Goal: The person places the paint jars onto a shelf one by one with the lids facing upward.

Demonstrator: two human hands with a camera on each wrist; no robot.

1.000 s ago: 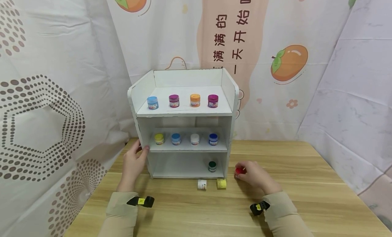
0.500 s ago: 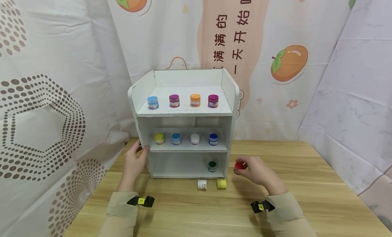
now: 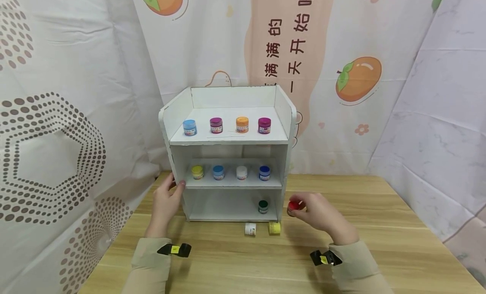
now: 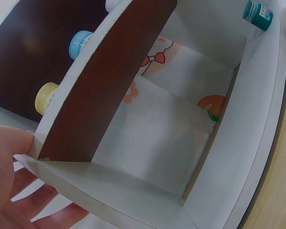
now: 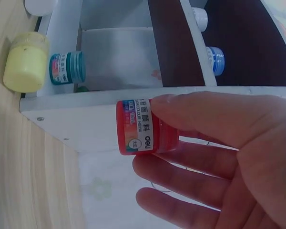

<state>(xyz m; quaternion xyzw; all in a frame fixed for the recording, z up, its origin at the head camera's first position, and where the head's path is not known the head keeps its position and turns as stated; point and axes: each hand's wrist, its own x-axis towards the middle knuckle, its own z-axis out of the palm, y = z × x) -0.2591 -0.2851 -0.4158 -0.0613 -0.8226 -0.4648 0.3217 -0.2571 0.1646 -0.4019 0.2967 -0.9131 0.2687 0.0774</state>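
Observation:
In the head view my right hand pinches a red paint jar just off the right side of a white shelf unit. Thumb and fingers hold the jar near its lid end in the right wrist view, its printed label showing. My left hand grips the unit's left side panel, thumb at the front edge and fingers behind it. Alone on the bottom shelf, at its right end, stands a dark green paint jar. A white jar and a yellow jar are on the table before the unit.
The middle shelf bears a row of jars: yellow, light blue, white and dark blue. Along the top stand several more, among them an orange jar. A patterned cloth hangs behind the wooden table.
My right hand has raised the red paint jar a little and brought it slightly left, closer to the shelf unit. The left hand stays where it was.

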